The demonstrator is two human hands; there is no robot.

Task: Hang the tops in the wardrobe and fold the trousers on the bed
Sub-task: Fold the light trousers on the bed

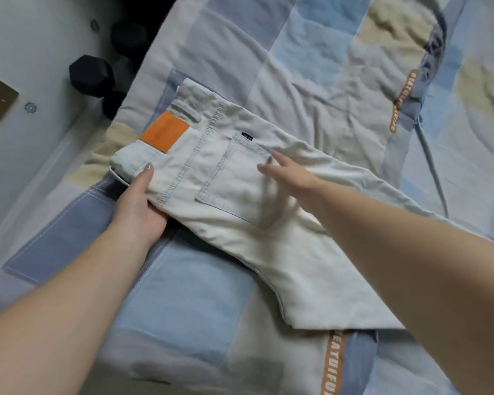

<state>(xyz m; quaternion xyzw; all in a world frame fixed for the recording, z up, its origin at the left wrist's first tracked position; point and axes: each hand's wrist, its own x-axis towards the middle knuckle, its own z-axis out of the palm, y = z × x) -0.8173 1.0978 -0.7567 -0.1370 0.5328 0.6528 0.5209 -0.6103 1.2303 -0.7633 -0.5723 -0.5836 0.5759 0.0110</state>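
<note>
Head view, item one: I log pale cream cotton trousers with an orange rectangular waistband patch (228,195), lying flat, back pocket up, across the blue, grey and beige patchwork quilt (183,295) on the bed. My left hand (139,206) grips the near waistband edge, thumb on top; my right hand (290,173) lies open, fingers straight, on the pocket. Far left, on the floor: black hexagonal dumbbells (93,75).
</note>
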